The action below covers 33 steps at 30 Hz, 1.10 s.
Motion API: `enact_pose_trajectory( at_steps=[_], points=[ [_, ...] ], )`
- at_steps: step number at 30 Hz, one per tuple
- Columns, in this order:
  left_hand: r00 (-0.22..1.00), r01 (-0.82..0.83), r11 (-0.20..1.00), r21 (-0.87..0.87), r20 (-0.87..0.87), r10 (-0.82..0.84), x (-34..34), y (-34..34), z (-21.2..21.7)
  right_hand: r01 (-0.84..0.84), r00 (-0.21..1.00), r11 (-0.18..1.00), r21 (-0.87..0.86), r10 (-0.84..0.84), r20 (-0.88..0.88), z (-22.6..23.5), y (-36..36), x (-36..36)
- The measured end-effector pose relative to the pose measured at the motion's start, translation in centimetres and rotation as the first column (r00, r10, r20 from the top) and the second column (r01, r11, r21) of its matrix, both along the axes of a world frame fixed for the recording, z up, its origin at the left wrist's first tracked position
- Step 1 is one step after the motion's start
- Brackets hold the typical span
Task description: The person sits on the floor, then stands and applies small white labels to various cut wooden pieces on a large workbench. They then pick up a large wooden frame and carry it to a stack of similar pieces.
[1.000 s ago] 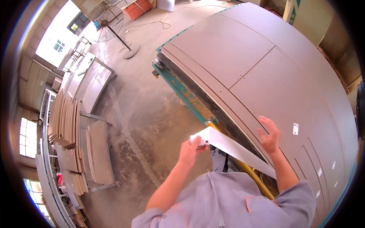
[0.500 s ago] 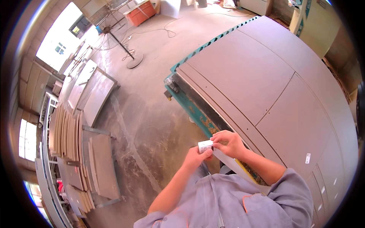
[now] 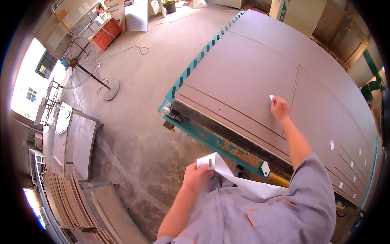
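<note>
My left hand [image 3: 195, 177] grips a roll of white labels [image 3: 206, 162] at my waist, with the thumb across its lower side. A long strip of white backing paper [image 3: 260, 188] trails from the roll to the right across my front. My right hand [image 3: 280, 109] is out over the large grey-brown board [image 3: 252, 65], its fingers pinched on a small white label [image 3: 271, 97]. Whether the label touches the board cannot be made out. Grooves divide the board into panels, and another label [image 3: 332, 144] is stuck on its right part.
The board lies on a teal machine bed [image 3: 195, 132] with a yellow cylinder [image 3: 279, 180] at its near edge. A pedestal fan [image 3: 73, 62], a metal trestle table [image 3: 81, 142] and stacked boards [image 3: 67, 199] stand left. A cable [image 3: 142, 49] crosses the floor.
My right hand has left the roll and reached forward over the board with a label. My left hand still holds the roll, and more backing strip shows. The view has turned rightward.
</note>
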State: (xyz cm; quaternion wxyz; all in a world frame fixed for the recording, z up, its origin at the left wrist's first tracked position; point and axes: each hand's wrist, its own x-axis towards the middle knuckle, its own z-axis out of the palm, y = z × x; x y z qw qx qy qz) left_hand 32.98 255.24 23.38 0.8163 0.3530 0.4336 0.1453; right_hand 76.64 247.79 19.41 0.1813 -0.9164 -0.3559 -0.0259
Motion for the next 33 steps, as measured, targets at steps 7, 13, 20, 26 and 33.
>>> enact_pose_trajectory(
  at_steps=[7, 13, 20, 26, 33],
  points=[
    [0.999, -0.011, 1.0, -0.01, 0.051, 0.011, -0.3, 4.1, 0.2, -0.12, 0.992, 0.985, -0.124, 0.123, 0.016, -5.2, -0.6, -2.8],
    [0.994, 0.062, 0.994, 0.091, 0.088, -0.07, 2.9, 4.1, 0.8, -0.241, 0.97, 0.965, -0.106, 0.242, -0.007, -2.2, -4.6, -8.2],
    [0.975, 0.22, 0.962, 0.164, -0.003, -0.222, 10.8, 2.1, 0.7, -0.481, 0.748, 0.729, 0.487, 0.631, -0.207, 8.5, -3.9, -14.8],
    [0.906, 0.412, 0.875, 0.253, -0.016, -0.422, 18.6, -1.1, 1.8, -0.573, 0.781, 0.679, 0.458, 0.622, 0.054, 9.0, -7.1, -11.6],
    [0.826, 0.562, 0.805, 0.188, -0.076, -0.559, 26.1, -3.8, 1.8, -0.431, 0.85, 0.755, 0.494, 0.523, -0.059, 9.7, -11.1, -5.2]
  ],
)
